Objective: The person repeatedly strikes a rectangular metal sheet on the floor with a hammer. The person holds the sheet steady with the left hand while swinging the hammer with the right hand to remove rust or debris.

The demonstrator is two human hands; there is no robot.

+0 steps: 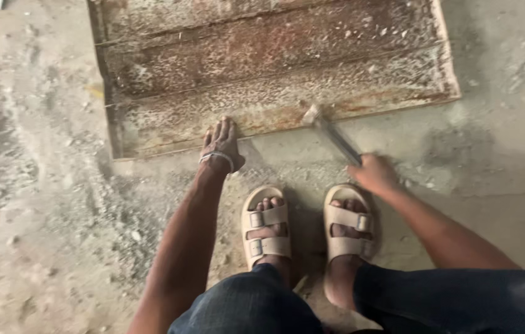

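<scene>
A rusted corrugated metal sheet (275,68) lies flat on the concrete floor (497,148), filling the view from 11 to 1 o'clock. Its ridges run side to side, and its brown, pitted skin is speckled with pale grit and crusted mortar; the near edge is thin and slightly wavy, with an orange rust line along it.

The left hand (220,145) rests palm down at the sheet's near edge, just left of centre, fingers (222,127) released and stretched flat so that the tips lie on the metal. A pale band circles the wrist.

The right hand (374,173), at about 3 o'clock from the left one, is clenched around the handle of a hammer (331,133). The slim, dull grey metal shaft slants up toward 11 o'clock, and the small blocky head sits right at the sheet's near edge; whether it touches the metal cannot be told.

Below, at 6 o'clock, two feet in beige two-strap sandals (305,226) with metal buckles stand on the floor, which is rough, grey and dusty, with loose crumbled rubble (114,216) toward 8 o'clock.
</scene>
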